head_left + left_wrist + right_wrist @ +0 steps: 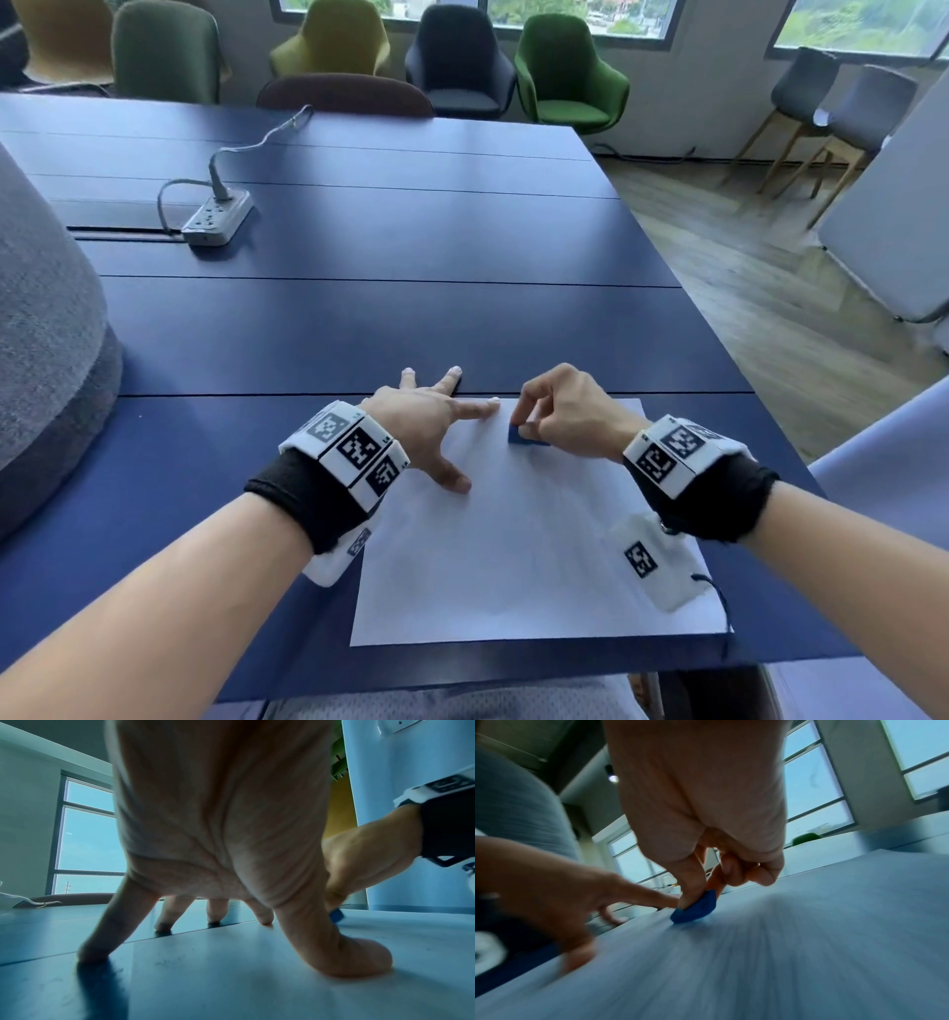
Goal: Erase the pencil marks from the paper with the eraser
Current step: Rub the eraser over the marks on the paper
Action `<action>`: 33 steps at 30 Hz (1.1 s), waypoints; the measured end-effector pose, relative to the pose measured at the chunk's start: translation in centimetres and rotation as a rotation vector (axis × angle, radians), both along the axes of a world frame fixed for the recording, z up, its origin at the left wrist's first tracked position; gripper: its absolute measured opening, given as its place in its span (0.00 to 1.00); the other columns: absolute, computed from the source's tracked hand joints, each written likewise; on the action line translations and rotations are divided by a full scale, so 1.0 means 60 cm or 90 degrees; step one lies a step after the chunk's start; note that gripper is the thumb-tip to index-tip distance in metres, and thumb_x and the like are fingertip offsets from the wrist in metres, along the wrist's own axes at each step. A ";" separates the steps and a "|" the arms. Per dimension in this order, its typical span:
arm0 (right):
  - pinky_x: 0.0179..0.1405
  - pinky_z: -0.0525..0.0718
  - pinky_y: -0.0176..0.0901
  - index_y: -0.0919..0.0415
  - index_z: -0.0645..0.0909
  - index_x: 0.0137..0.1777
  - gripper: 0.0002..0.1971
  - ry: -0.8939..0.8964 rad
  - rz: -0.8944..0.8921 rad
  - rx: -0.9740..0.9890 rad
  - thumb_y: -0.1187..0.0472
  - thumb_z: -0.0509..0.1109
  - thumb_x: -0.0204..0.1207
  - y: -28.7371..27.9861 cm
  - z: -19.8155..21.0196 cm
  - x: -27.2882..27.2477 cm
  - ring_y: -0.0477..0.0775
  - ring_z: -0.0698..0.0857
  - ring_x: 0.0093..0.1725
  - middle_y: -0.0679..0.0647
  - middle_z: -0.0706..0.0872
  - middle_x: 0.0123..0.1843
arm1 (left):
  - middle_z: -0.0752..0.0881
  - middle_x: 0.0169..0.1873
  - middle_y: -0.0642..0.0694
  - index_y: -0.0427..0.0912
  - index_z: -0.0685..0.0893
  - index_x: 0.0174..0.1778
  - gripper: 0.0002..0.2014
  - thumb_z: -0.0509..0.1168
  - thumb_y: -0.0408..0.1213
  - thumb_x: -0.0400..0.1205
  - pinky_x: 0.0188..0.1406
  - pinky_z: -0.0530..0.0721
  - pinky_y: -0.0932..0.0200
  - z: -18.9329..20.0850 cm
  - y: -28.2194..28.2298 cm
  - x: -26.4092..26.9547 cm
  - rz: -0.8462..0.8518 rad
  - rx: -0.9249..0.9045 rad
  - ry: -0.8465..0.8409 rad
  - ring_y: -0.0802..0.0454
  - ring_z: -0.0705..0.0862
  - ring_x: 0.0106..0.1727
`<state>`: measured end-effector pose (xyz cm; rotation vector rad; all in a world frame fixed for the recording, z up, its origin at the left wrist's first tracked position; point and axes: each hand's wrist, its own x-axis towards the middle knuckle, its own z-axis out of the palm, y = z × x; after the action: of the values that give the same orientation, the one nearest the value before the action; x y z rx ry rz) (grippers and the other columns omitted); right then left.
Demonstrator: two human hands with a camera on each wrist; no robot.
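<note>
Mostly hidden, blue eraser [526, 435] pinched by right hand [565, 411]; left hand [431, 426] splayed flat on paper [513, 555]; pencil marks indiscernible.

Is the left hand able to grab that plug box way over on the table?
Probably not without leaning. The left hand is spread flat, pressing the paper near the person, and the power strip lies far up the table. Nothing blocks the way, though.

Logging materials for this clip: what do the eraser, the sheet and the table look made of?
Eraser: likely matte blue rubber, its edges rounded. Sheet: thin white paper, lying flat, no gloss. Table: hard dark blue panels with seams and a soft sheen; painted or laminated, I can't tell which.
</note>
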<state>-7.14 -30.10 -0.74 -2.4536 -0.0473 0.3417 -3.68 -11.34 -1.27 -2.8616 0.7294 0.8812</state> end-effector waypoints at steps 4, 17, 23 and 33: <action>0.25 0.74 0.28 0.52 0.88 0.38 0.09 0.106 0.129 -0.071 0.68 0.73 0.71 -0.002 0.006 -0.058 0.40 0.77 0.26 0.43 0.81 0.28 | 0.37 0.85 0.57 0.81 0.46 0.78 0.51 0.75 0.65 0.68 0.75 0.65 0.29 -0.002 -0.001 0.003 -0.004 0.000 -0.003 0.31 0.41 0.85; 0.32 0.78 0.30 0.55 0.88 0.42 0.07 0.089 0.127 -0.054 0.68 0.72 0.73 -0.001 0.007 -0.119 0.42 0.77 0.31 0.54 0.86 0.38 | 0.37 0.86 0.54 0.78 0.45 0.80 0.50 0.74 0.64 0.71 0.74 0.66 0.34 0.005 -0.001 -0.002 -0.023 0.011 -0.010 0.29 0.42 0.84; 0.32 0.79 0.30 0.55 0.87 0.41 0.06 0.070 0.095 -0.020 0.67 0.72 0.73 -0.004 0.000 -0.141 0.44 0.78 0.32 0.54 0.85 0.37 | 0.37 0.86 0.54 0.78 0.45 0.80 0.50 0.74 0.64 0.71 0.73 0.67 0.34 0.008 -0.002 -0.002 -0.024 0.017 -0.012 0.29 0.43 0.84; 0.37 0.82 0.35 0.56 0.88 0.41 0.06 0.084 0.116 0.000 0.67 0.73 0.73 -0.004 -0.004 -0.165 0.49 0.82 0.35 0.56 0.87 0.39 | 0.36 0.85 0.55 0.78 0.44 0.80 0.50 0.73 0.65 0.71 0.74 0.68 0.31 0.010 -0.002 -0.003 -0.020 0.022 -0.001 0.30 0.43 0.85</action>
<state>-17.04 -30.35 -0.99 -2.4270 -0.2154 0.5831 -3.87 -11.46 -0.68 -2.8121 0.7497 0.8782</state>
